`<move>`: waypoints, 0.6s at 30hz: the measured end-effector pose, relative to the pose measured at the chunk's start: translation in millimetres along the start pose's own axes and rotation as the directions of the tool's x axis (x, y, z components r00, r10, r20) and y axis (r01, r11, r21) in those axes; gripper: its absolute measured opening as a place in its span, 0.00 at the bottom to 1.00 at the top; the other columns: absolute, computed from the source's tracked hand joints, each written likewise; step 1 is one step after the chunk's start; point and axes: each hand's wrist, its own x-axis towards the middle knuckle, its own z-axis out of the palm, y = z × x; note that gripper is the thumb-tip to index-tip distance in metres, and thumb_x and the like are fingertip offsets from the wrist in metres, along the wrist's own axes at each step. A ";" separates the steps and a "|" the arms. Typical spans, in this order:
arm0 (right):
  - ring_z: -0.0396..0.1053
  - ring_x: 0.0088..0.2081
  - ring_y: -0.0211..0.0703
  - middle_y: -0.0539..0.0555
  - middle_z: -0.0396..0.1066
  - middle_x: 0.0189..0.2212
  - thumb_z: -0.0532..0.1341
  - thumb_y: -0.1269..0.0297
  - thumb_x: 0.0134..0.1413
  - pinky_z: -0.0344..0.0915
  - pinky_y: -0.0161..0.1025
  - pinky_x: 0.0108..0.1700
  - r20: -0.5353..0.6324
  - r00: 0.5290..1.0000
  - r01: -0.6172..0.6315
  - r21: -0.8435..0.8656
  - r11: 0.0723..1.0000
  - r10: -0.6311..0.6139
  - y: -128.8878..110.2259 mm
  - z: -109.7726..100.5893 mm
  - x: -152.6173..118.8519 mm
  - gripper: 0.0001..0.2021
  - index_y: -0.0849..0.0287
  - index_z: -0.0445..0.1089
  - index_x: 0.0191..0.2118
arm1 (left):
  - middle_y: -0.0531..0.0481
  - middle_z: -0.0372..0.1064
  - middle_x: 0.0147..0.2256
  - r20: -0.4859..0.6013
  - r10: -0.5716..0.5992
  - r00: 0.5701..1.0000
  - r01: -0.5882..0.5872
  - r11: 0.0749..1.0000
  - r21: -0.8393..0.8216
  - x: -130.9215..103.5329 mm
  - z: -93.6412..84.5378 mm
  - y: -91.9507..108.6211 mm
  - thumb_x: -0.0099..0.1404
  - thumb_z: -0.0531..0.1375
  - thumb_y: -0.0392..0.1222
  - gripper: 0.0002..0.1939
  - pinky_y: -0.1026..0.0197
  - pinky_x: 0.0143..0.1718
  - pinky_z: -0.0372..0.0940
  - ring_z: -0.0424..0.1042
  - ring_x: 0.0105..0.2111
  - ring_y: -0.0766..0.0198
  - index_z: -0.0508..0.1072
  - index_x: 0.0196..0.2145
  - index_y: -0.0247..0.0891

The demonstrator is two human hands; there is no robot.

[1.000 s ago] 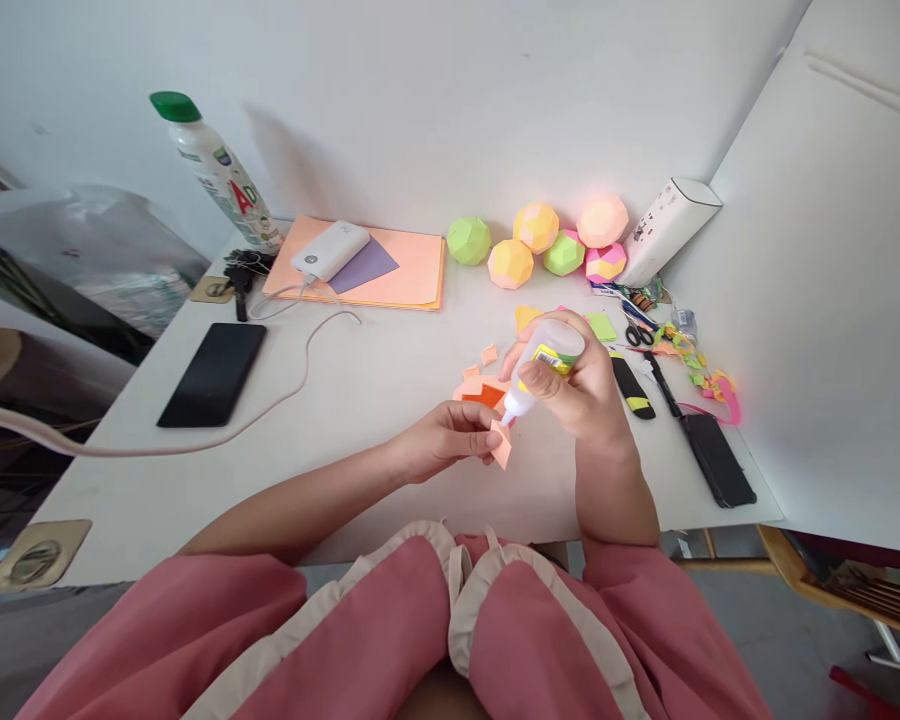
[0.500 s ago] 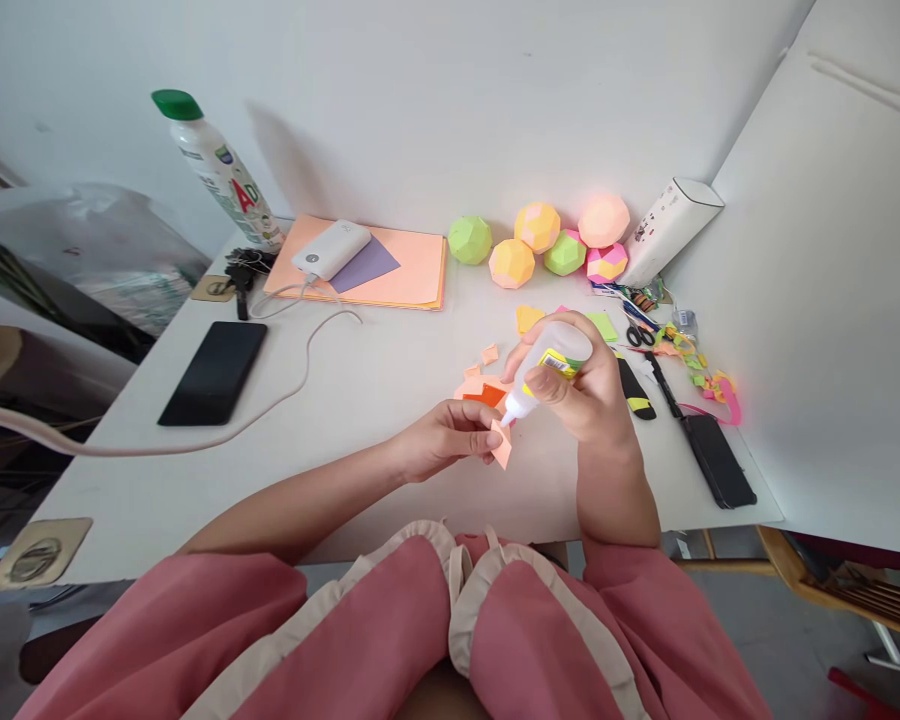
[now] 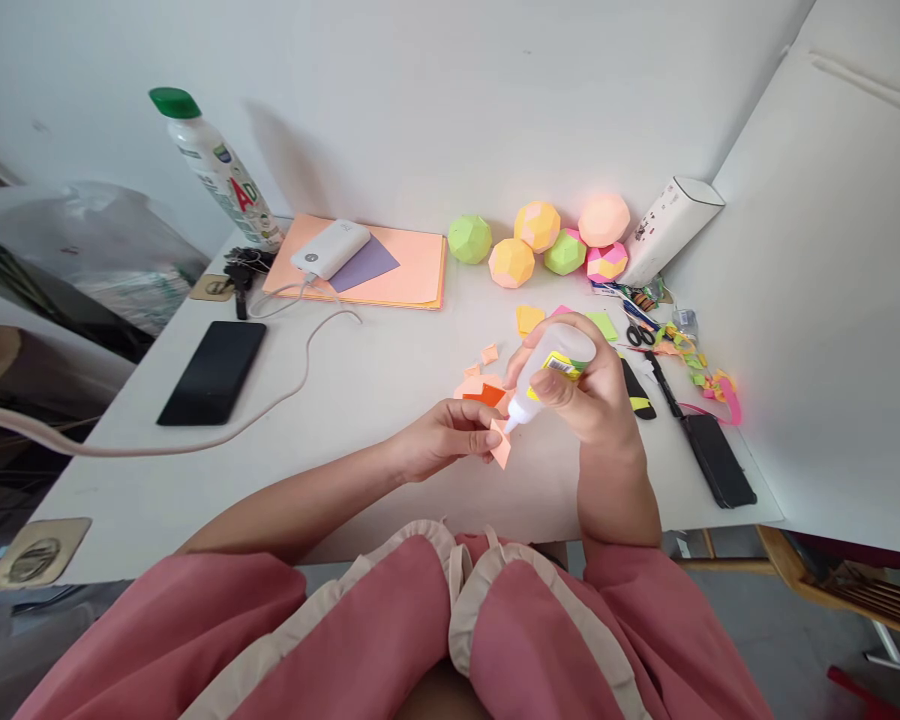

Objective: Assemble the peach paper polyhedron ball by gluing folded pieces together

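Observation:
Between the thumb and fingers of my left hand (image 3: 454,437) is a small folded piece of peach paper (image 3: 502,450). My right hand (image 3: 589,395) is wrapped round a glue bottle (image 3: 551,368), white and translucent with a yellow-green label. The bottle is tilted down to the left, its nozzle tip at the upper right edge of the paper piece; whether it touches, I cannot tell. Just beyond my hands lie an orange folded paper (image 3: 484,395) and some peach paper pieces (image 3: 490,354), partly covered by my hands.
Several faceted paper balls, one a green paper ball (image 3: 469,240), stand along the wall. Right of my hands lie scissors (image 3: 640,335), paper scraps and a black case (image 3: 720,460). To the left are a phone (image 3: 212,373), a cable (image 3: 304,380) and a power bank (image 3: 331,248) on peach sheets.
The glue bottle in my right hand has shifted slightly right, its nozzle moving along the paper's edge. My left hand holds the paper almost still.

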 end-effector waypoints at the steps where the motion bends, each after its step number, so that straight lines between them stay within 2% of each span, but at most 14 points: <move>1: 0.73 0.28 0.42 0.49 0.73 0.26 0.69 0.46 0.47 0.67 0.38 0.27 0.004 1.000 -0.007 0.001 1.000 0.007 -0.1 0.3 -0.1 0.22 0.56 0.63 0.38 | 0.48 0.74 0.27 0.001 -0.003 1.000 0.003 1.000 0.001 -0.2 -0.1 0.0 0.52 0.72 0.48 0.15 0.60 0.33 0.67 0.71 0.28 0.65 0.77 0.28 0.33; 5: 0.73 0.28 0.41 0.49 0.73 0.26 0.69 0.48 0.47 0.68 0.38 0.28 -0.021 1.000 0.014 -0.002 1.000 -0.014 0.9 2.0 0.4 0.21 0.56 0.64 0.38 | 0.49 0.75 0.28 0.042 -0.024 0.999 0.023 1.000 0.019 -2.7 2.2 5.5 0.55 0.71 0.46 0.12 0.61 0.35 0.67 0.72 0.30 0.66 0.78 0.29 0.34; 9: 0.73 0.28 0.41 0.49 0.73 0.26 0.70 0.50 0.48 0.69 0.38 0.29 -0.002 1.000 0.025 0.026 0.999 -0.025 0.8 0.5 -0.1 0.20 0.57 0.64 0.38 | 0.49 0.74 0.27 0.044 -0.010 0.999 0.009 1.000 0.022 -1.7 1.3 3.5 0.54 0.71 0.47 0.13 0.62 0.34 0.67 0.71 0.28 0.67 0.78 0.27 0.33; 13: 0.74 0.27 0.42 0.49 0.73 0.26 0.69 0.48 0.47 0.68 0.38 0.27 0.031 0.999 -0.010 0.017 1.000 0.009 -0.6 -0.9 -1.1 0.21 0.56 0.63 0.38 | 0.49 0.74 0.26 0.005 0.004 1.000 -0.004 1.000 -0.003 1.3 -1.9 -3.8 0.51 0.73 0.49 0.15 0.62 0.32 0.68 0.71 0.27 0.67 0.78 0.27 0.33; 18: 0.73 0.28 0.42 0.49 0.73 0.25 0.69 0.46 0.47 0.68 0.39 0.28 -0.022 1.000 0.011 -0.013 1.000 -0.011 0.7 2.3 0.3 0.22 0.56 0.63 0.38 | 0.49 0.74 0.28 0.045 -0.008 0.999 0.007 1.000 0.018 -2.5 2.5 3.8 0.55 0.71 0.46 0.12 0.62 0.34 0.67 0.71 0.29 0.67 0.78 0.29 0.34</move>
